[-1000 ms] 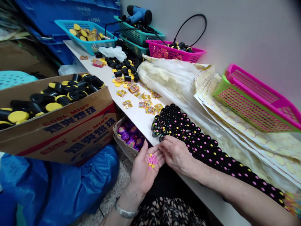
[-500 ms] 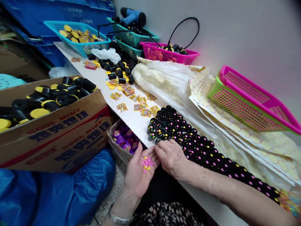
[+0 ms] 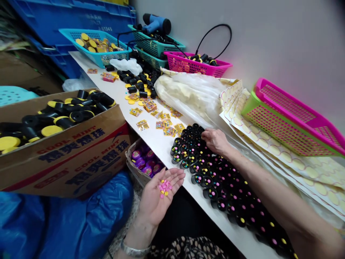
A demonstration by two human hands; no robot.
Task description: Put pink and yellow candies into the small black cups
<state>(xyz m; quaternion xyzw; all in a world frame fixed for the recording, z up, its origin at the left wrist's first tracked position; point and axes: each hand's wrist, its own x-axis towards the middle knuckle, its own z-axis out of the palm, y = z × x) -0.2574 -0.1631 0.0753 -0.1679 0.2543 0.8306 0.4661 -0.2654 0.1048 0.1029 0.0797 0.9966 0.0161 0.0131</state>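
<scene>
My left hand (image 3: 157, 192) is palm up with its fingers stretched out, and it holds small pink and yellow candies (image 3: 165, 187). Beside it, rows of small black cups (image 3: 207, 181) stand on the white table, and many show a pink or yellow candy inside. My right hand (image 3: 216, 140) reaches over the far side of the rows. Its fingers are pinched together at the cups near the plastic bag; whatever is between the fingertips is hidden.
A cardboard box (image 3: 67, 151) of black-and-yellow containers stands left. A smaller box (image 3: 132, 162) holds purple round packs. Yellow packets (image 3: 169, 130) lie beyond the cups. A plastic bag (image 3: 188, 91), sticker sheets (image 3: 258, 131) and a green-and-pink basket (image 3: 283, 129) line the wall side.
My right hand has left my left palm and moved away over the far rows of cups. My left hand has shifted slightly left, still holding the candies.
</scene>
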